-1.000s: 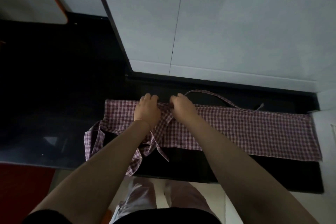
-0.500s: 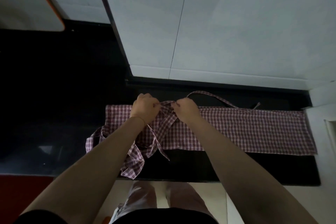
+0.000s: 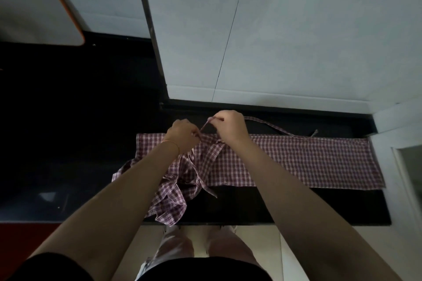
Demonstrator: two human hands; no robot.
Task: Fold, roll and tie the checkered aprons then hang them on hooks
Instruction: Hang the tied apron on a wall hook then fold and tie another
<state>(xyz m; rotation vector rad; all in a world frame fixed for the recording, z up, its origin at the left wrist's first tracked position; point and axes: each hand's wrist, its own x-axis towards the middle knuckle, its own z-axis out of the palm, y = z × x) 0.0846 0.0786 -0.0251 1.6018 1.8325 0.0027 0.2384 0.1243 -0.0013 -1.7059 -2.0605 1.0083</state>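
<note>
Since the earlier frames we have raised our right hand (image 3: 229, 129) away from the cloth, drawing a short length of narrow checkered fabric tie strap (image 3: 204, 126) taut between both hands. Our left hand (image 3: 182, 136) pinches the near end of that strap against the cloth; our right hand pinches the far end with curled fingers. Both grips are clenched on the strap. A thin gold bracelet (image 3: 173, 143) circles the left wrist.

The pink-and-white checkered cotton apron (image 3: 296, 162) lies folded into a long band on the black stone counter (image 3: 251, 207), extending to the right of the grip. Below and left of the grip, a loose bunched portion (image 3: 169, 203) hangs over the counter's near edge. A second strap (image 3: 269, 124) runs right from the grip along the far side of the band.
</note>
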